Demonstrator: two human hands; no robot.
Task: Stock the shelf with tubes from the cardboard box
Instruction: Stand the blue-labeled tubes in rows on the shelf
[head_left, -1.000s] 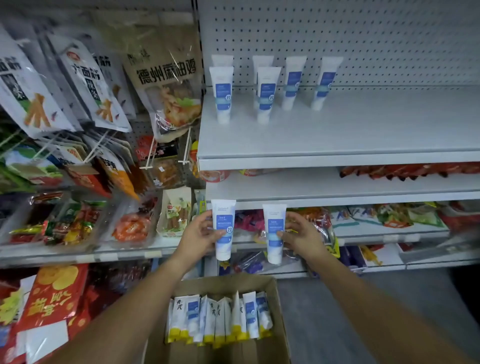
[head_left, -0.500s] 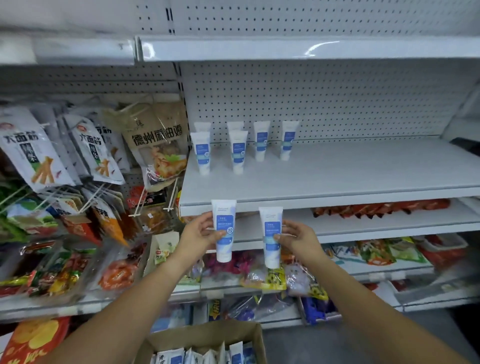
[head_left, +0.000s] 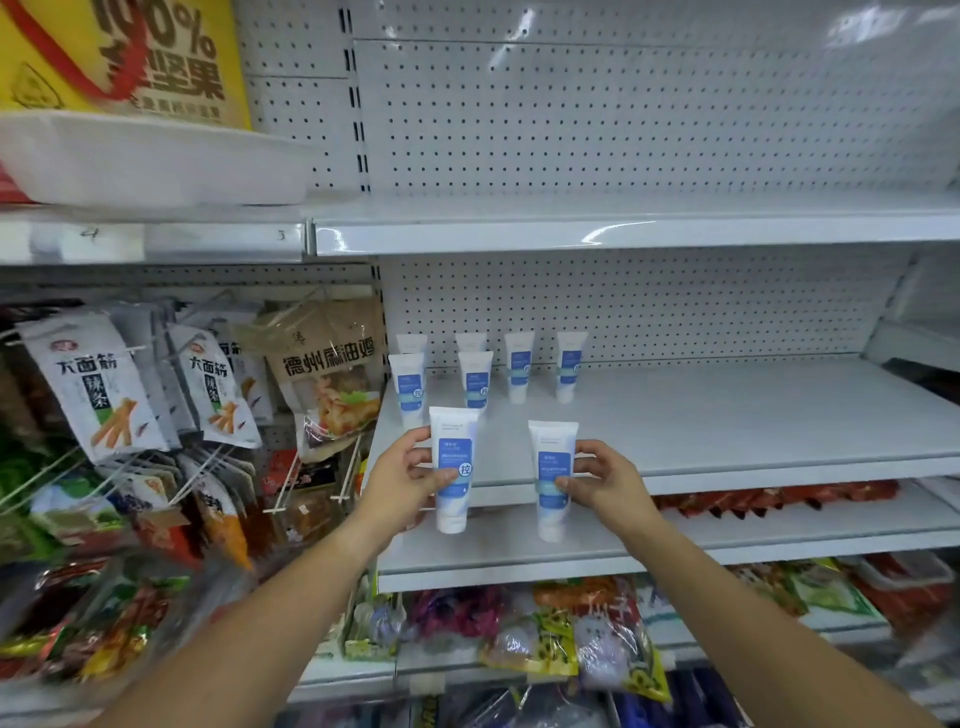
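Left hand (head_left: 402, 478): grips one tube upright, cap down, thumb across the blue label and fingers curled behind it.
Left tube (head_left: 452, 426): held in the air in front of the shelf's front left part. Its flat top now overlaps the shelf surface, just below the front-row tubes. Half a second ago it hung lower, against the shelf's front edge.
Right hand (head_left: 605, 480): pinches the second tube from the right, thumb on the label's lower part and fingertips at its side.
Right tube (head_left: 551, 441): upright, cap down, level with the left tube and apart from it. It has also risen against the shelf since the earlier frame.
Shelf (head_left: 727, 415): white, with a pegboard back. Its left end carries the stocked tubes.
Stocked tubes (head_left: 475, 382): six stand on their caps, two in front and four behind near the pegboard, in the same arrangement as before.
Cardboard box: its top showed at the bottom edge half a second ago, and it is now out of the picture.
View: tilted upward, so the upper shelf (head_left: 623, 228), a white tray (head_left: 145, 156) and a yellow sign (head_left: 130, 52) now show.
Snack bags (head_left: 104, 389): hang on hooks left of the shelf, as earlier.
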